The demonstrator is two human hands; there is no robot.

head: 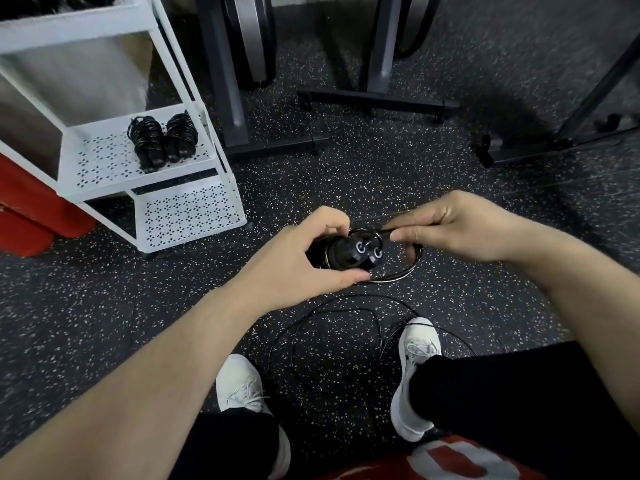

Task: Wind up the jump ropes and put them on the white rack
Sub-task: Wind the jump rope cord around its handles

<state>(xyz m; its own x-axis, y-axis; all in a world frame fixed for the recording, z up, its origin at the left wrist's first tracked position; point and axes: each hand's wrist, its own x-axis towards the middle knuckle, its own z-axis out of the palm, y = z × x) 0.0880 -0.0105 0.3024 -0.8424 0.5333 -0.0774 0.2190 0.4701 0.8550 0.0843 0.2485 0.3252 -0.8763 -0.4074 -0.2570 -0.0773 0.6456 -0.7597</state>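
A white perforated metal rack [114,161] stands at left, two wound black jump ropes [162,138] lying side by side on its middle shelf; the left hand [304,261] curls its grip round two black rope handles [349,252] held together; the right hand [446,230] pinches the thin black cord [398,275], looped beside the handles; slack cord trails over the dark speckled rubber floor [346,174] between white sneakers [415,372]; no writing is legible.
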